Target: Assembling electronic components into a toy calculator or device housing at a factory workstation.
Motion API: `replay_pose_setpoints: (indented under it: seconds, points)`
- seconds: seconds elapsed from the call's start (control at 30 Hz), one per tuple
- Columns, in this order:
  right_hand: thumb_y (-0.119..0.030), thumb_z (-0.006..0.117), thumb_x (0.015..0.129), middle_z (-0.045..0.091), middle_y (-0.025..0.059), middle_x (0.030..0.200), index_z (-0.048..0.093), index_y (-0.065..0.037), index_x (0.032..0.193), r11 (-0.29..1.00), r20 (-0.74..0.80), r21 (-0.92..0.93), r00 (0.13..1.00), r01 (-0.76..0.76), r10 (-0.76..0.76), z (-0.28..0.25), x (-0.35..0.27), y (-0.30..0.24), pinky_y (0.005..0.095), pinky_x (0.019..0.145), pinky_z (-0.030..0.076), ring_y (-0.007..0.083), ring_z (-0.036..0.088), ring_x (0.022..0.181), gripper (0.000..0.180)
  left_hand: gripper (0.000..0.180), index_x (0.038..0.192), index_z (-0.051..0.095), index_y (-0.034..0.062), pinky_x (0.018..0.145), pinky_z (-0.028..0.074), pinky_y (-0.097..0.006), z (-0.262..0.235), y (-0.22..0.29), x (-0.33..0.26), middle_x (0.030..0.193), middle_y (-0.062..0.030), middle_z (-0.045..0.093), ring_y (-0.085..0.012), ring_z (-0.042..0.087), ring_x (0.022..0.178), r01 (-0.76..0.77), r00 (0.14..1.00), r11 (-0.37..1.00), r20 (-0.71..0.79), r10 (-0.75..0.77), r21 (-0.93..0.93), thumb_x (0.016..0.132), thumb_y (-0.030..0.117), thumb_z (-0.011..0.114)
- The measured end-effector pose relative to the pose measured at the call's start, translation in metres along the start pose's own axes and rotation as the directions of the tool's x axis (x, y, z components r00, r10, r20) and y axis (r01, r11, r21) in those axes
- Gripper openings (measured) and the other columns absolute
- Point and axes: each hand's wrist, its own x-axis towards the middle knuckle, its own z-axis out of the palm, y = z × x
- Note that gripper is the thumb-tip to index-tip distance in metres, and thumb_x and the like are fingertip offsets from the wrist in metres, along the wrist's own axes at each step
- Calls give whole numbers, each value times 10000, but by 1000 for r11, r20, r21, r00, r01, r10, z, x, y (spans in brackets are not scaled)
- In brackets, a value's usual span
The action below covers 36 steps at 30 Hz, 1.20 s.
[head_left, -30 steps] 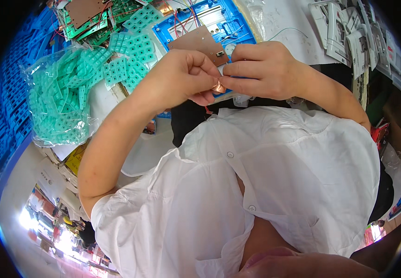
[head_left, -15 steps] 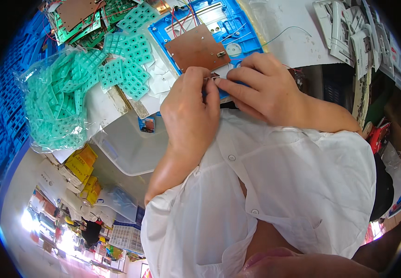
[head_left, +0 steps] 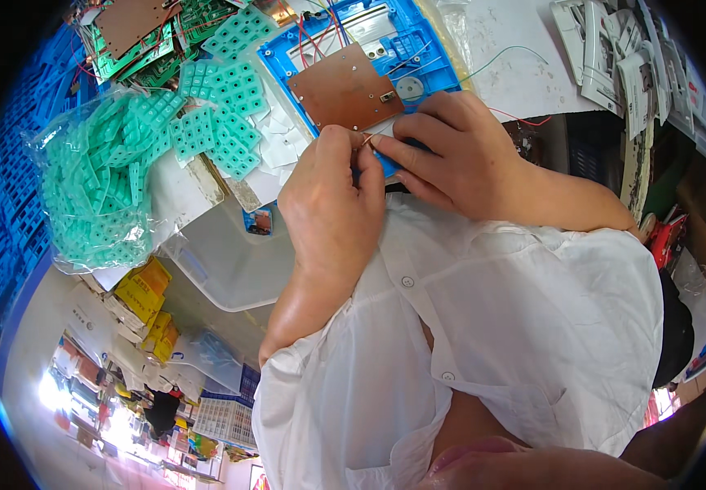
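Both hands pinch a thin wire end: left hand (head_left: 332, 204), right hand (head_left: 459, 155), above the blue plastic housing (head_left: 434, 61) holding a brown circuit board (head_left: 343, 88).

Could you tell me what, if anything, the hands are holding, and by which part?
The left hand and right hand pinch a small thin metal piece between their fingertips; which part is gripped cannot be told.

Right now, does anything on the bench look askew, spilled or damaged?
Nothing looks damaged. The brown circuit board lies tilted in the blue housing, and green keypad sheets lie scattered loose beside their bag.
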Motion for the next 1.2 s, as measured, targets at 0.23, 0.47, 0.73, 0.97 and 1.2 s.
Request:
replay_pose_setpoints:
  seconds: [0.23, 0.47, 0.73, 0.97, 1.2]
  points:
    - [-267, 777, 783, 590, -18, 990, 719, -132, 1099, 1000, 41, -28, 999, -2, 3, 1, 1, -1, 358, 790, 432, 204, 548, 938, 349, 133, 900, 581, 55, 584, 500, -409, -2, -1, 2, 768, -124, 641, -312, 644, 662, -25, 1000, 999, 7, 25, 46, 862, 16, 702]
    - [-262, 791, 767, 583, -18, 972, 706, -112, 1124, 990, 96, -143, 995, -10, 24, 0, 5, -13, 355, 766, 419, 198, 551, 938, 397, 59, 961, 659, 28, 602, 515, -386, -13, -2, 3, 805, -136, 684, -304, 663, 661, 16, 1000, 999, 25, -15, -37, 913, 36, 693]
    - [-253, 790, 757, 575, -25, 950, 702, -112, 1102, 995, 80, -96, 996, -29, 37, -1, 7, -12, 351, 755, 416, 191, 554, 942, 383, 169, 1046, 664, 14, 585, 520, -345, -14, -2, 1, 829, -128, 702, -243, 672, 646, 40, 999, 996, 34, -37, -83, 881, -6, 696]
    - [-252, 779, 770, 585, -22, 980, 717, -121, 1137, 995, 93, -100, 995, -27, 37, 0, 6, -11, 354, 765, 421, 192, 559, 960, 394, 261, 1111, 641, 30, 569, 509, -327, -15, 0, -1, 843, -100, 698, -207, 658, 632, 51, 998, 994, 38, -48, -93, 861, -18, 698]
    - [-268, 778, 784, 593, -15, 997, 714, -111, 1177, 996, 119, -93, 993, -3, 14, -2, 7, -11, 348, 775, 425, 194, 562, 971, 429, 247, 1105, 631, 35, 554, 496, -319, -10, -6, -2, 806, -69, 665, -182, 610, 603, 27, 1000, 995, 8, -26, -96, 872, -9, 696]
